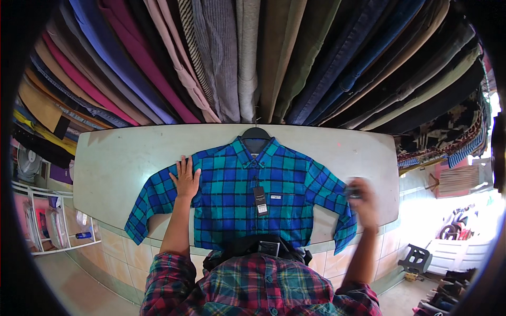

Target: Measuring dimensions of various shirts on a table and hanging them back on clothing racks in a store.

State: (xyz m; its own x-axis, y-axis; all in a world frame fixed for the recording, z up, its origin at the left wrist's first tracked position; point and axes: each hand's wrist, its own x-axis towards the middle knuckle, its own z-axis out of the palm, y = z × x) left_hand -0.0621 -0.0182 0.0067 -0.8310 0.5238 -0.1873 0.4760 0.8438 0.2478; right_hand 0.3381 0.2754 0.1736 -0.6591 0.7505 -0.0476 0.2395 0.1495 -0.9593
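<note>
A blue and green plaid shirt (233, 193) lies buttoned on a pale table (106, 158), its sleeves spread to both sides and its lower part hanging past the near edge. A black clothes hanger (255, 133) sits inside its collar. A dark hang tag (259, 200) bearing writing rests on the shirt front. My left hand (185, 178) lies flat, fingers apart, on the shirt by the left sleeve's shoulder seam. Beside the right sleeve, my right hand (360, 195) is blurred and closed around a small dark object (353, 192) that I cannot identify.
Many hanging garments (221, 59) line the table's far edge. At left stand a white rack (59, 193) with packed items and a fan (28, 160). A grey plastic stool (415, 258) is at lower right, near a pile of dark items (446, 294). A motorcycle (454, 227) stands farther off.
</note>
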